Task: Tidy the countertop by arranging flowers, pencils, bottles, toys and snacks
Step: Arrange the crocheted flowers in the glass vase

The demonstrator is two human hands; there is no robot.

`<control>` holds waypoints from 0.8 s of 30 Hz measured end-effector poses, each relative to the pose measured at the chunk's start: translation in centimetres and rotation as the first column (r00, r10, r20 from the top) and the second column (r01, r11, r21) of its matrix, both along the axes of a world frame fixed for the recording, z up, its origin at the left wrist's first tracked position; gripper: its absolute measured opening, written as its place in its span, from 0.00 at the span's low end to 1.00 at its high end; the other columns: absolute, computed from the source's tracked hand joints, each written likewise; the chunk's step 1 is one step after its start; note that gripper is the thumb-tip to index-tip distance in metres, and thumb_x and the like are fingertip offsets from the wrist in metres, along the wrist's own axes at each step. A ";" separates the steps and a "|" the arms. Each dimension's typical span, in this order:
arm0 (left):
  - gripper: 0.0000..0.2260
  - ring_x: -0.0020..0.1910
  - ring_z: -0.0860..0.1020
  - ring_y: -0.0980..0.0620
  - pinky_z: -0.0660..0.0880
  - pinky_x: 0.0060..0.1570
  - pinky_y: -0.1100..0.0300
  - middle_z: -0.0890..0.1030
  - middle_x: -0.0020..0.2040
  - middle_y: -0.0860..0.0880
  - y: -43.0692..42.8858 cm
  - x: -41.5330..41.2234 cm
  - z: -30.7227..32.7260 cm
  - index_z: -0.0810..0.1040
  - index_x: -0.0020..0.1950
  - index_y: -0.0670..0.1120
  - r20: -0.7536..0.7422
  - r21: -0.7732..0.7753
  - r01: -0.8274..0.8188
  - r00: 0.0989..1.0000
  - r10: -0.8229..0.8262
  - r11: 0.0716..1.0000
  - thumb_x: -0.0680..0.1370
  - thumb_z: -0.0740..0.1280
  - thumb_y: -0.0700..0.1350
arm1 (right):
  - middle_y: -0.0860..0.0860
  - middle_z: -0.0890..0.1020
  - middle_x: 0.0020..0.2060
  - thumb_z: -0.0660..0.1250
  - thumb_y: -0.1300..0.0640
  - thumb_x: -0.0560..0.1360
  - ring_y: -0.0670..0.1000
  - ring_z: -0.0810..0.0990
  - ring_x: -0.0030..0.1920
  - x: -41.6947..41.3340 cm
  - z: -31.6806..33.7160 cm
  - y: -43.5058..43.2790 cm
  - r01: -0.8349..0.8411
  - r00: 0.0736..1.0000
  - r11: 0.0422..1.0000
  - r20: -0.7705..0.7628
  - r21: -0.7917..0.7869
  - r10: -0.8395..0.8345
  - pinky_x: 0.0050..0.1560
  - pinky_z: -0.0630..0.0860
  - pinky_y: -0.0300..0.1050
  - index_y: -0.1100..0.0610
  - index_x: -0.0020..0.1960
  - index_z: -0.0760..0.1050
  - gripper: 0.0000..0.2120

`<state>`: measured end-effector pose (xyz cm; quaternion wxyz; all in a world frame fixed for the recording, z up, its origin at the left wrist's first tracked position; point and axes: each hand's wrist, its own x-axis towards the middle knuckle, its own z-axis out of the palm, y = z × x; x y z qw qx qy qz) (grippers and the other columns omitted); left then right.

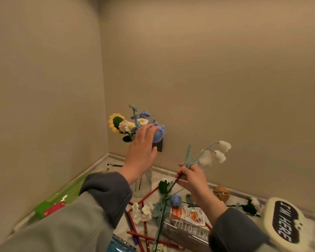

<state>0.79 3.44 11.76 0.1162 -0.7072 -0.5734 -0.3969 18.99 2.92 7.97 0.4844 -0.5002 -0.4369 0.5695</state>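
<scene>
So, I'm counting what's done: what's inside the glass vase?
A sunflower, white daisies, a blue tulip and a blue sprig. The left hand covers most stems and the top of the vase.

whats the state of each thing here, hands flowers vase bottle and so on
left hand, open, fingers straight against the blue flower in the vase
right hand, grips the white flower by its stem
white flower, held up in the air
vase, upright, holding flowers
pencils, scattered, lying flat
bottle, lying on its side
snack packet, lying flat
</scene>
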 end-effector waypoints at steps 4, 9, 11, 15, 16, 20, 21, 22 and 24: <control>0.35 0.75 0.56 0.46 0.67 0.66 0.52 0.55 0.76 0.48 1.6 0.2 1.8 0.55 0.76 0.53 -0.154 -0.088 -0.065 0.987 0.051 0.994 0.75 0.70 0.43 | 0.56 0.84 0.43 0.64 0.61 0.79 0.53 0.84 0.44 -0.7 2.3 1.3 0.012 0.996 0.986 0.089 0.166 -0.027 0.42 0.82 0.43 0.59 0.50 0.78 0.05; 0.28 0.66 0.69 0.47 0.76 0.52 0.52 0.67 0.68 0.50 3.0 -0.3 3.8 0.64 0.71 0.52 -0.309 -0.133 -0.086 0.950 0.041 0.987 0.74 0.71 0.43 | 0.57 0.85 0.39 0.66 0.59 0.78 0.57 0.85 0.42 -1.7 5.8 3.1 0.041 0.971 0.904 0.197 0.426 -0.137 0.49 0.82 0.59 0.56 0.41 0.79 0.08; 0.25 0.62 0.71 0.47 0.77 0.48 0.51 0.69 0.66 0.50 3.1 -0.7 4.1 0.67 0.70 0.50 -0.267 -0.135 -0.058 0.964 0.020 0.989 0.74 0.69 0.41 | 0.53 0.85 0.37 0.66 0.56 0.78 0.52 0.85 0.40 -2.1 7.4 3.7 0.048 0.951 0.851 0.237 0.524 -0.200 0.47 0.82 0.60 0.53 0.39 0.78 0.09; 0.24 0.60 0.72 0.46 0.76 0.46 0.53 0.70 0.66 0.49 3.1 -2.0 4.4 0.69 0.68 0.48 -0.153 -0.053 0.012 0.988 -0.020 0.999 0.73 0.67 0.35 | 0.47 0.84 0.36 0.66 0.53 0.77 0.49 0.84 0.40 -3.3 10.1 4.7 0.071 0.930 0.760 0.232 0.646 -0.285 0.46 0.81 0.58 0.49 0.37 0.77 0.10; 0.24 0.59 0.73 0.46 0.75 0.46 0.53 0.70 0.66 0.49 3.0 -2.3 4.4 0.69 0.68 0.48 -0.145 -0.035 0.029 0.989 -0.034 0.999 0.73 0.66 0.34 | 0.47 0.84 0.36 0.65 0.53 0.77 0.49 0.84 0.39 -3.7 10.5 4.9 0.072 0.927 0.747 0.232 0.661 -0.294 0.47 0.81 0.58 0.49 0.37 0.77 0.10; 0.25 0.62 0.71 0.49 0.70 0.53 0.61 0.69 0.67 0.50 2.7 -3.0 4.4 0.69 0.67 0.49 -0.096 -0.025 0.065 0.993 -0.067 0.998 0.73 0.66 0.33 | 0.50 0.83 0.34 0.65 0.53 0.77 0.51 0.82 0.37 -5.5 10.5 5.8 0.039 0.902 0.725 0.288 0.688 -0.322 0.44 0.79 0.55 0.55 0.39 0.80 0.11; 0.25 0.63 0.71 0.49 0.70 0.54 0.61 0.69 0.67 0.50 2.7 -3.1 4.4 0.69 0.68 0.49 -0.082 -0.024 0.062 0.995 -0.063 0.998 0.73 0.66 0.34 | 0.51 0.83 0.35 0.65 0.53 0.77 0.51 0.82 0.37 -5.9 10.3 6.2 0.022 0.895 0.724 0.309 0.689 -0.322 0.43 0.79 0.54 0.57 0.40 0.80 0.11; 0.25 0.64 0.71 0.49 0.70 0.56 0.60 0.69 0.68 0.50 2.6 -3.2 4.4 0.68 0.68 0.49 -0.071 -0.025 0.063 0.995 -0.064 0.998 0.73 0.66 0.34 | 0.52 0.84 0.36 0.65 0.52 0.77 0.52 0.82 0.38 -6.2 10.0 6.4 0.005 0.887 0.727 0.332 0.687 -0.320 0.43 0.78 0.54 0.58 0.41 0.80 0.12; 0.26 0.65 0.70 0.49 0.70 0.60 0.57 0.68 0.69 0.50 2.4 -3.4 4.4 0.68 0.69 0.49 -0.062 -0.029 0.071 0.995 -0.073 0.997 0.73 0.66 0.34 | 0.53 0.84 0.37 0.65 0.52 0.78 0.54 0.81 0.39 -6.7 9.4 6.9 -0.026 0.869 0.737 0.380 0.675 -0.317 0.42 0.77 0.52 0.59 0.42 0.80 0.12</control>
